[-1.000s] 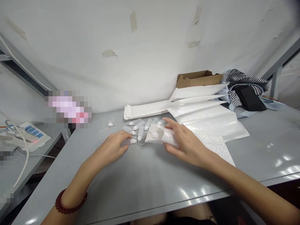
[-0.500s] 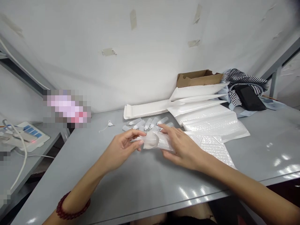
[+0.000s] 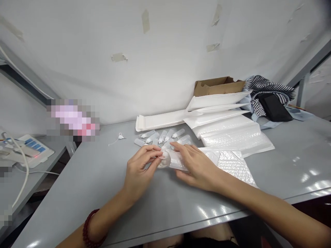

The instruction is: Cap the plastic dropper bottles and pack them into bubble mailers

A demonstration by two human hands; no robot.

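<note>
My right hand (image 3: 197,166) grips a clear bubble-wrap pouch (image 3: 178,159) by its open end, just above the grey table (image 3: 103,193). My left hand (image 3: 141,168) pinches a small white-capped clear tube (image 3: 163,155) at the pouch's mouth, its fingers closed on it. Just behind the hands lie several more small clear tubes (image 3: 162,136) in a loose row. The pouch's far end rests on a flat bubble-wrap sheet (image 3: 232,165).
White padded envelopes (image 3: 219,117) are stacked at the back right beside a brown cardboard box (image 3: 217,85), striped cloth (image 3: 263,91) and a black pouch (image 3: 274,108). One stray small white piece (image 3: 120,137) lies to the left. A device with cables (image 3: 26,151) sits on the neighbouring table.
My left hand picked a tube from the row and carried it right to the pouch's mouth. My right hand lifted the pouch slightly and drew it nearer.
</note>
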